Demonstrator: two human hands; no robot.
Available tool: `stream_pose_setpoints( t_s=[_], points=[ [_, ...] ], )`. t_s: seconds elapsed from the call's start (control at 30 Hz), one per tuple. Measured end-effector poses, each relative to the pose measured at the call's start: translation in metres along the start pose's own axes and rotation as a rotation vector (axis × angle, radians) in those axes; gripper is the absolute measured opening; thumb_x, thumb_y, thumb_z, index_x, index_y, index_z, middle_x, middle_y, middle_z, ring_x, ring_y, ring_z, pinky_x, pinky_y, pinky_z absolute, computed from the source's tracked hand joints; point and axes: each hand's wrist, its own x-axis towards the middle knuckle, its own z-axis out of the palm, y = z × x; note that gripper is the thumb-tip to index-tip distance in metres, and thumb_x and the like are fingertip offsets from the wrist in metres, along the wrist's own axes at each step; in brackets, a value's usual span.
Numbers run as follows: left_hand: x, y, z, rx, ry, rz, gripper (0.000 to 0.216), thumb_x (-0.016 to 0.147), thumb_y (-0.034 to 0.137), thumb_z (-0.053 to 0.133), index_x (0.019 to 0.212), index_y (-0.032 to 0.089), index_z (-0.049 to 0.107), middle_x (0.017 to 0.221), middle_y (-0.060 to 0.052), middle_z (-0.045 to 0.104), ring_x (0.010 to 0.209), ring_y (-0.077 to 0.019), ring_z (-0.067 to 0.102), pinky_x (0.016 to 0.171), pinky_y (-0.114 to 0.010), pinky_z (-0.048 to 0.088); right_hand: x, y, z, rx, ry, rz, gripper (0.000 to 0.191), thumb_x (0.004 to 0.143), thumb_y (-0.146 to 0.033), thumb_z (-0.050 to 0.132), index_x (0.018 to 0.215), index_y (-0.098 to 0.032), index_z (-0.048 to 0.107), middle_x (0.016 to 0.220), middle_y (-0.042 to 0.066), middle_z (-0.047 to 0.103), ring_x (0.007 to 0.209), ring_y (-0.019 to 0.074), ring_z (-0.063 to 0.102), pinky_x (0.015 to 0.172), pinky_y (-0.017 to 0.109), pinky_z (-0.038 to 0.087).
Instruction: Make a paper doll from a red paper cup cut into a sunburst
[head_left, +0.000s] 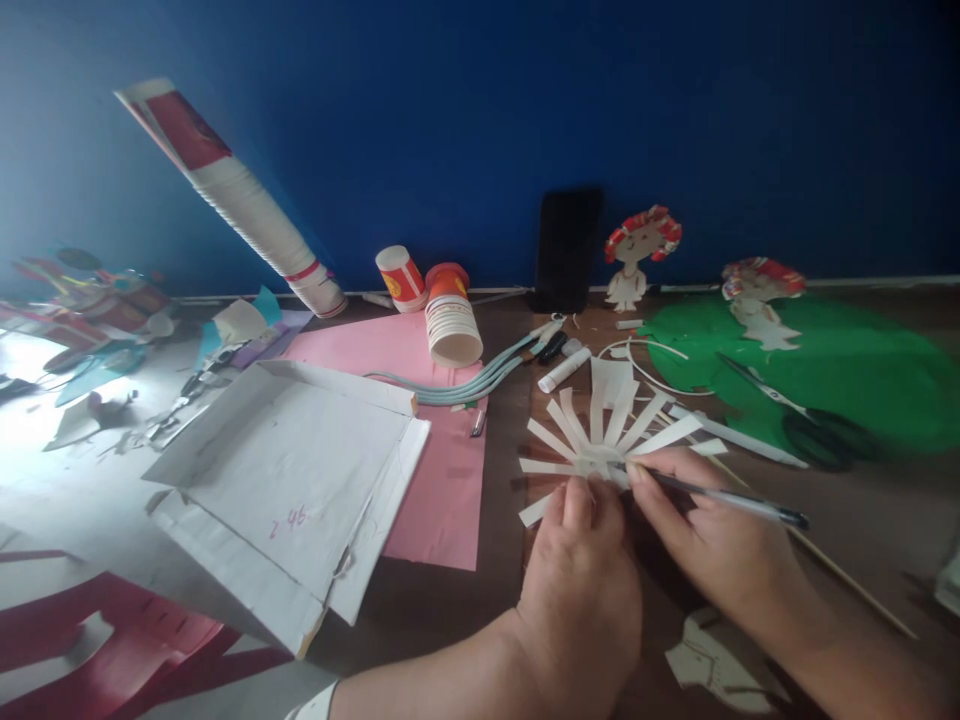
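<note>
A white paper cup [592, 462], cut into strips that fan out around its round base, lies spread on the brown table. My left hand [581, 590] is closed at its near edge, gripping it with curled fingers partly hidden. Pinched in my right hand [724, 545] is a clear pen [739, 498] with a dark end, its tip against the cup's base. Beyond the strips lie a white glue stick [564, 370] and a white ring-like strip [667, 375]. Below my right wrist rests a pale paper cutout [716, 665] with drawn lines.
Black-handled scissors [806, 415] lie on green paper [892, 370]. Two paper figures [641, 250] and a dark phone [568, 250] stand by the blue wall. Stacked cups [454, 325], pink paper [442, 490] and an open white box [300, 480] are leftward. A thin stick [855, 585] lies right.
</note>
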Motion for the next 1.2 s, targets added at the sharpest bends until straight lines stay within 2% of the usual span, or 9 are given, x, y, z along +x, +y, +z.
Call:
stream_pose_setpoints(
  t_s=[0.4,0.93,1.2],
  points=[
    [0.0007,-0.0018,-0.0028,0.003,-0.009,0.024,0.037,0.091,0.031,0.054,0.117,0.012,0.073,0.132,-0.015,0.06,0.115,-0.0279,0.05,0.094,-0.037,0.049,-0.0008,0.0015,-0.0002,-0.001,-0.013,0.011,0.016,0.096,-0.033,0.05,0.089,-0.024,0.061,0.081,0.002,0.071,0.075,0.0194,0.069,0.069,0.031,0.051],
    [0.0003,-0.0012,-0.0025,-0.005,-0.047,0.024,0.045,0.092,0.03,0.05,0.129,0.009,0.065,0.132,-0.017,0.059,0.116,-0.0286,0.05,0.096,-0.036,0.048,-0.0021,0.0039,0.0014,-0.043,0.016,-0.033,0.015,0.097,-0.032,0.051,0.09,-0.023,0.06,0.079,0.0,0.069,0.074,0.0164,0.067,0.071,0.028,0.048],
    [0.0001,0.0005,-0.0016,0.013,-0.024,0.008,0.04,0.092,0.029,0.051,0.125,0.012,0.068,0.134,-0.015,0.058,0.118,-0.0276,0.049,0.095,-0.036,0.049,-0.0033,0.0042,0.0002,-0.049,0.014,-0.028,0.016,0.097,-0.033,0.051,0.09,-0.023,0.061,0.079,0.0,0.069,0.073,0.0161,0.066,0.072,0.028,0.047]
  ],
)
